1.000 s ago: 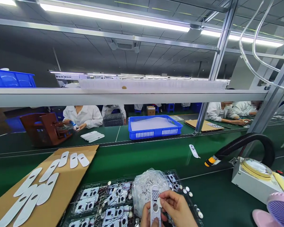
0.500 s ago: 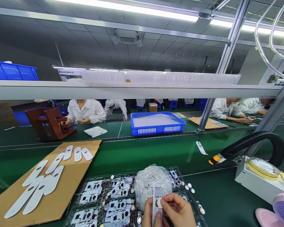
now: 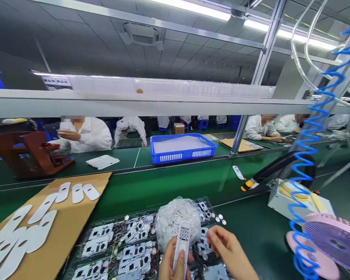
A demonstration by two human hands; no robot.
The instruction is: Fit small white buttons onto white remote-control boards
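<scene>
The left hand [image 3: 171,261] is gripping a white panel [image 3: 183,241] with its long axis pointing far, while the right hand [image 3: 229,249] is hovering just right of it (open, empty) above the tray [image 3: 151,215].

The left hand [image 3: 170,262] grips a white plastic strip [image 3: 183,241] upright, while the right hand [image 3: 230,252] hovers just beside it. Below them, a clear bag [image 3: 177,219] of white pieces sits on a plastic tray [image 3: 140,216] of parts on the green surface [image 3: 250,233].
</scene>
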